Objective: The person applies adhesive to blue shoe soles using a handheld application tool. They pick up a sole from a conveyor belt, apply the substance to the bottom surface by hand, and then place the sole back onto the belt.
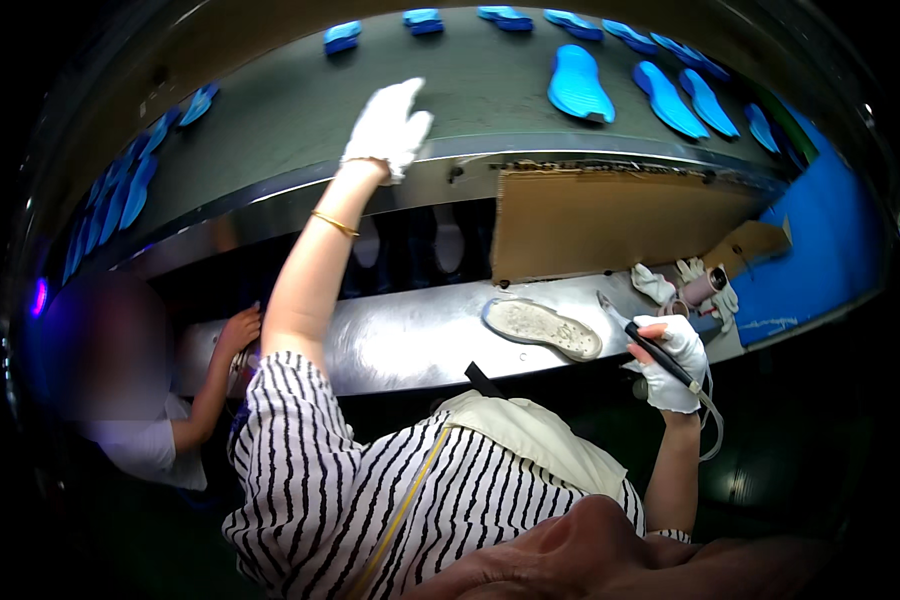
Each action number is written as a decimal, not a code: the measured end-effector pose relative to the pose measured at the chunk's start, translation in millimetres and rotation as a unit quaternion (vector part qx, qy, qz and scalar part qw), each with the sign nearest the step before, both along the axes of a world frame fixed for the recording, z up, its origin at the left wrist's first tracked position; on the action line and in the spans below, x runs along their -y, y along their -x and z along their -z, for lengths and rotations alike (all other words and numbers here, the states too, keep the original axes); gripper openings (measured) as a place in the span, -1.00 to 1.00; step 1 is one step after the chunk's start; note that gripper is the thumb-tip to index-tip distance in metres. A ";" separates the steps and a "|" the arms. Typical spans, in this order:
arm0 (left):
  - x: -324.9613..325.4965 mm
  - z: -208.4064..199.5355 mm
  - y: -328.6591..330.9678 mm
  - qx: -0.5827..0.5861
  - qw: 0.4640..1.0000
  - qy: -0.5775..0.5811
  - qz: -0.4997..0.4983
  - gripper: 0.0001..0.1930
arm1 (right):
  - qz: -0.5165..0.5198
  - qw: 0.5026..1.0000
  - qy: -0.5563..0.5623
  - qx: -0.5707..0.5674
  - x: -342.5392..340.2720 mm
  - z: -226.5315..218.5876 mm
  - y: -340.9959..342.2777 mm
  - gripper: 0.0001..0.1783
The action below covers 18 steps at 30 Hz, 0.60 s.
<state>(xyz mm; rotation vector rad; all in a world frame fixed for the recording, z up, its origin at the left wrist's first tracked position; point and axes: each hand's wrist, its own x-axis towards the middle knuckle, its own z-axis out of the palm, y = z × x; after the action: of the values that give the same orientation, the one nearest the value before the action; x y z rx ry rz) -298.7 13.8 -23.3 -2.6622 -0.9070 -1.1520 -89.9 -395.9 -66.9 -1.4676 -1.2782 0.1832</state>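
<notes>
My left hand, in a white glove, reaches out over the dark conveyor belt. Its fingers are stretched and apart, and it holds nothing that I can see. In my right hand, whose white glove leaves some fingertips bare, is a black-handled pen-shaped tool. Its slim metal tip points up and to the left, and a pale cord or tube trails from its lower end. Left of that tip, a greyish-white shoe sole with a speckled surface lies on the metal work surface.
Several blue shoe soles lie along the belt. A cardboard sheet stands against its near edge. Crumpled white gloves and a pinkish cylinder sit at the right beside a blue panel. At left, a co-worker's hand rests by the work surface.
</notes>
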 end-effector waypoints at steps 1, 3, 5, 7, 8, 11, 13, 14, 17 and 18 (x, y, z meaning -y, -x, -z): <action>-15.1 2.0 32.3 -0.010 0.996 0.011 -0.082 -0.45 | -0.012 1.000 -0.001 -0.010 -4.5 0.6 0.4 -0.74; -20.7 -4.2 91.8 -0.068 0.961 0.031 -0.267 -0.47 | -0.027 0.999 -0.007 -0.033 -12.9 5.9 2.4 -0.74; -19.3 -17.4 165.0 -0.111 0.904 0.007 -0.414 -0.47 | -0.050 0.999 0.004 -0.004 -23.0 15.1 0.0 -0.74; -12.7 -32.9 210.0 -0.117 0.850 0.008 -0.513 -0.48 | -0.058 0.993 0.007 -0.105 -25.3 21.4 3.7 -0.75; -12.1 -39.0 233.2 -0.120 0.816 0.002 -0.565 -0.47 | -0.077 0.994 -0.003 -0.081 -26.2 27.9 -2.8 -0.76; -30.7 -31.5 288.3 -0.063 0.773 0.086 -0.626 -0.42 | -0.098 0.984 -0.041 -0.141 -38.9 55.4 -12.3 -0.74; -31.3 -33.5 318.4 -0.037 0.753 0.108 -0.648 -0.39 | -0.071 0.973 -0.003 -0.221 -41.0 58.0 -9.0 -0.73; -32.1 -30.5 334.7 -0.031 0.745 0.104 -0.658 -0.39 | -0.079 0.968 -0.001 -0.238 -45.3 60.8 -9.2 -0.73; -33.2 -38.7 375.9 -0.029 0.727 0.134 -0.673 -0.42 | -0.078 0.967 0.021 -0.240 -63.4 58.8 -0.2 -0.74; -39.2 -40.2 385.7 -0.020 0.721 0.136 -0.679 -0.43 | -0.094 0.961 0.019 -0.258 -66.9 54.9 3.8 -0.75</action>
<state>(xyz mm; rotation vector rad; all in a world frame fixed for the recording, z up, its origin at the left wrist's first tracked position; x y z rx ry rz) -684.4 53.0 16.9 -1.2524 -2.4263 -0.5088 -93.7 -329.0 -121.8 -1.2185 -0.9819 0.6745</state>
